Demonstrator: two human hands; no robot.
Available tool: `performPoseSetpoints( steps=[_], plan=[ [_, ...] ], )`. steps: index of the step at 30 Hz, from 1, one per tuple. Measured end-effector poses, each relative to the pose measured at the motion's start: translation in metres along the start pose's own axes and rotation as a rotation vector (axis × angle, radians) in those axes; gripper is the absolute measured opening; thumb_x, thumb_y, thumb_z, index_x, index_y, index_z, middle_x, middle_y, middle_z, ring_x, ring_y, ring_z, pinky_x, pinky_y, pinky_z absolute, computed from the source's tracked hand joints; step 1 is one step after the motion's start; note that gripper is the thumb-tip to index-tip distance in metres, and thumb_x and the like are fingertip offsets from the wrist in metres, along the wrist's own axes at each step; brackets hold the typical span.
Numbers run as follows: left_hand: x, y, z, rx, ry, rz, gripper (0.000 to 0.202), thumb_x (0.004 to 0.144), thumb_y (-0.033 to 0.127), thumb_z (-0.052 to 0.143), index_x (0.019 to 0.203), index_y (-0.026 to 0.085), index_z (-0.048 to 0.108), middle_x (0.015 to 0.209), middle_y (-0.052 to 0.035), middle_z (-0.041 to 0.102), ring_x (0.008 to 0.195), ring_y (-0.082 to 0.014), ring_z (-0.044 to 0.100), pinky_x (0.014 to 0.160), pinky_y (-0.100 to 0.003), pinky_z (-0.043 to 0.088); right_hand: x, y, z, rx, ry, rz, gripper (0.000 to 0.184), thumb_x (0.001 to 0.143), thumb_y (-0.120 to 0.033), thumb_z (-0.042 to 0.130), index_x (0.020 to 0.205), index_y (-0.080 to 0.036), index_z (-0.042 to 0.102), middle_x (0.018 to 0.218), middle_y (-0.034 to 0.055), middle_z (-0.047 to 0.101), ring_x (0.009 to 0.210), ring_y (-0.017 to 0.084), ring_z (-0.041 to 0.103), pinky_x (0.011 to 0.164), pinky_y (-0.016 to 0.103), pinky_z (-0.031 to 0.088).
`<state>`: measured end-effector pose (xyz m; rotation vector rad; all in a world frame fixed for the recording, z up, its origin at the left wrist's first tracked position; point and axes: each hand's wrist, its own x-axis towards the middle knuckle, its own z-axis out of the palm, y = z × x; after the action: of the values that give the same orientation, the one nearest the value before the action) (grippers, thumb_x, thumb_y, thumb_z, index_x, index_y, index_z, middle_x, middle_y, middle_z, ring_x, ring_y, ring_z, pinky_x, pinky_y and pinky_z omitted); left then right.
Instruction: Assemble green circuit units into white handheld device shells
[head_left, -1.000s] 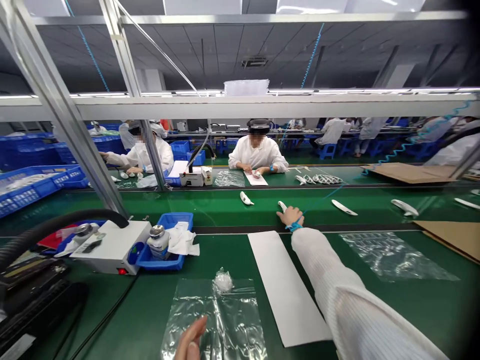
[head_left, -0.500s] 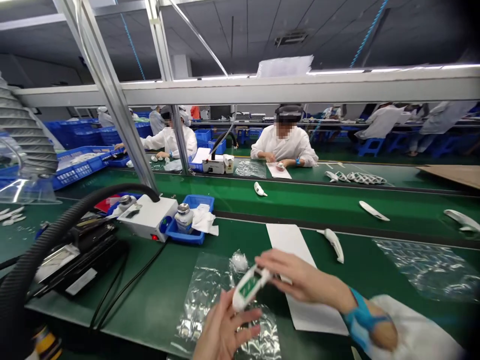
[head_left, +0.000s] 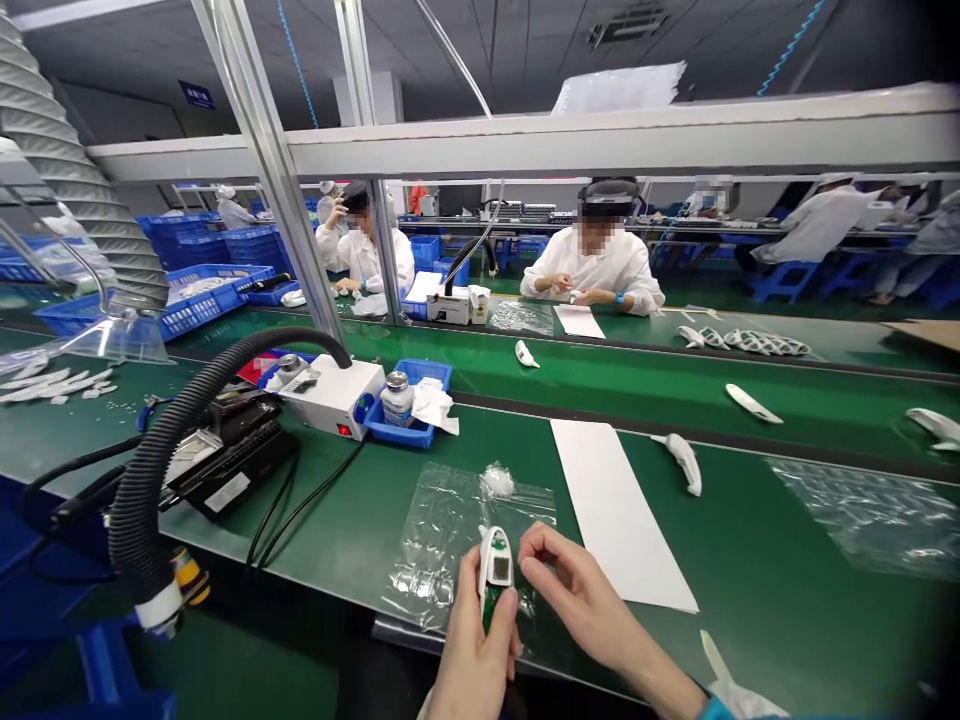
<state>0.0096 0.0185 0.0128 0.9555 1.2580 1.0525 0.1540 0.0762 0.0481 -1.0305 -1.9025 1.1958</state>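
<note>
- L hand (head_left: 480,635): gripping white plastic handheld casing w/ green insert & small grey sq. window (head_left: 496,560); thumb on front, fingers behind.
- Casing loc: near ctr, over near edge of dark green tabletop (head_left: 337,540), window end pointing far.
- R hand (head_left: 574,598): just R of casing, fingers curled, thumb close to fingertips; can't tell if pinching anything small.
- Flat clear plastic bag (head_left: 429,525): on tabletop, beyond & L of casing; crumpled clear plastic wad (head_left: 497,481) at its far end.
- Long white paper sheet (head_left: 622,515): on tabletop, R of bag.
- Curved white plastic piece (head_left: 684,464): on tabletop, R of sheet.
- Blue plastic tray (head_left: 390,432): far L of bag, w/ silver-capped bottle (head_left: 397,400) & white wipes (head_left: 433,402).
</note>
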Motion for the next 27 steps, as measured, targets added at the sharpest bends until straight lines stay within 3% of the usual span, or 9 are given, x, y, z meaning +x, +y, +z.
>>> performPoseSetpoints(
  steps=[3, 5, 7, 10, 13, 15, 18, 23, 27],
  plan=[
    [-0.006, 0.003, -0.001, 0.038, 0.107, 0.071, 0.059, 0.089, 0.056, 0.043, 0.137, 0.024, 0.029, 0.095, -0.0078, 0.063, 0.075, -0.0184, 0.06, 0.063, -0.028, 0.048, -0.001, -0.003, 0.012, -0.109, -0.005, 0.025, 0.023, 0.096, -0.038, 0.048, 0.08, -0.021, 0.05, 0.077, -0.0005, 0.054, 0.071, 0.015, 0.051, 0.067, 0.027, 0.041],
    [-0.011, 0.005, -0.001, 0.045, 0.158, 0.117, 0.056, 0.09, 0.052, 0.044, 0.137, 0.023, 0.034, 0.123, -0.0141, 0.057, 0.103, -0.025, 0.059, 0.082, -0.034, 0.048, -0.001, -0.003, 0.019, -0.221, -0.006, 0.009, 0.023, 0.096, -0.036, 0.047, 0.078, -0.021, 0.048, 0.075, -0.0007, 0.054, 0.069, 0.015, 0.05, 0.066, 0.027, 0.04],
    [-0.014, 0.007, 0.0, 0.039, 0.185, 0.132, 0.054, 0.091, 0.048, 0.045, 0.137, 0.023, 0.036, 0.137, -0.0145, 0.05, 0.122, -0.028, 0.049, 0.097, -0.038, 0.039, 0.0, -0.002, 0.026, -0.312, -0.003, -0.017, 0.026, 0.098, -0.034, 0.042, 0.075, -0.022, 0.045, 0.074, -0.0008, 0.054, 0.067, 0.016, 0.049, 0.064, 0.028, 0.039],
    [-0.017, 0.008, -0.001, -0.005, 0.217, 0.122, 0.052, 0.09, 0.046, 0.048, 0.136, 0.023, 0.039, 0.14, -0.0132, 0.048, 0.128, -0.0285, 0.044, 0.105, -0.039, 0.03, -0.002, -0.005, 0.033, -0.386, -0.006, -0.081, 0.028, 0.1, -0.029, 0.033, 0.074, -0.022, 0.041, 0.073, -0.0007, 0.053, 0.065, 0.016, 0.049, 0.067, 0.03, 0.039],
    [-0.015, 0.009, -0.01, -0.033, 0.263, 0.141, 0.05, 0.088, 0.046, 0.052, 0.131, 0.023, 0.045, 0.129, -0.0128, 0.056, 0.118, -0.0288, 0.051, 0.1, -0.037, 0.035, 0.001, -0.01, 0.033, -0.456, -0.004, -0.222, 0.028, 0.1, -0.025, 0.03, 0.075, -0.022, 0.041, 0.072, 0.0, 0.052, 0.065, 0.016, 0.047, 0.071, 0.032, 0.039],
    [-0.013, 0.01, -0.022, -0.043, 0.29, 0.102, 0.049, 0.087, 0.048, 0.053, 0.129, 0.024, 0.044, 0.104, -0.0093, 0.062, 0.092, -0.0247, 0.058, 0.084, -0.035, 0.044, 0.014, -0.011, 0.026, -0.509, 0.044, -0.254, 0.029, 0.1, -0.025, 0.03, 0.073, -0.022, 0.042, 0.07, 0.0005, 0.052, 0.065, 0.016, 0.046, 0.07, 0.032, 0.039],
    [-0.013, 0.014, -0.038, -0.087, 0.297, 0.007, 0.05, 0.086, 0.052, 0.053, 0.128, 0.027, 0.038, 0.071, 0.0029, 0.049, 0.06, -0.0152, 0.046, 0.059, -0.027, 0.042, 0.051, 0.0, 0.009, -0.668, 0.103, -0.082, 0.034, 0.101, -0.03, 0.028, 0.071, -0.022, 0.043, 0.066, -0.0004, 0.053, 0.065, 0.016, 0.048, 0.065, 0.029, 0.036],
    [-0.021, 0.023, -0.045, -0.217, 0.228, -0.043, 0.052, 0.086, 0.052, 0.054, 0.126, 0.026, 0.033, 0.064, 0.0067, 0.042, 0.054, -0.0107, 0.039, 0.05, -0.021, 0.035, 0.107, 0.036, -0.01, -0.83, 0.036, 0.077, 0.03, 0.094, -0.024, 0.045, 0.064, -0.019, 0.048, 0.063, 0.0021, 0.059, 0.064, 0.017, 0.056, 0.064, 0.028, 0.033],
    [-0.023, 0.019, -0.042, -0.321, 0.184, -0.025, 0.047, 0.085, 0.05, 0.055, 0.12, 0.025, 0.036, 0.077, 0.0024, 0.053, 0.05, -0.0079, 0.039, 0.045, -0.021, 0.032, 0.099, 0.033, -0.002, -0.84, 0.052, 0.099, 0.031, 0.094, -0.027, 0.047, 0.065, -0.019, 0.05, 0.066, 0.0052, 0.062, 0.069, 0.019, 0.059, 0.063, 0.027, 0.033]
  ],
)
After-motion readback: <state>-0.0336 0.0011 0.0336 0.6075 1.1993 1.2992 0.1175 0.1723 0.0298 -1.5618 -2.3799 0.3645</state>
